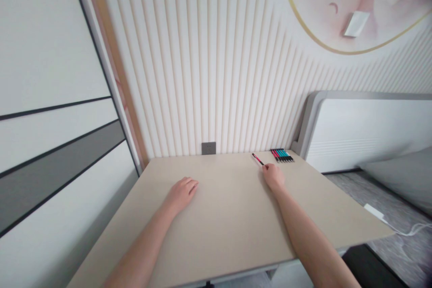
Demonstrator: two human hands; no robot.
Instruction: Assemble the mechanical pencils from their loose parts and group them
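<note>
My right hand [272,176] is closed on the near end of a red and black pen [258,159], which points away toward the wall at a slant. Just beyond it to the right, a row of several pens [282,155], some red and some teal with black ends, lies side by side at the table's back edge. My left hand [182,192] rests on the left half of the beige table [222,225], palm down, its fingers curled together; nothing shows in it.
Behind the table stands a ribbed white wall with a dark socket [209,148]. A cabinet [60,144] is on the left. To the right are a bed headboard [374,126], a grey pillow [405,177] and a white charger [374,212] with a cable.
</note>
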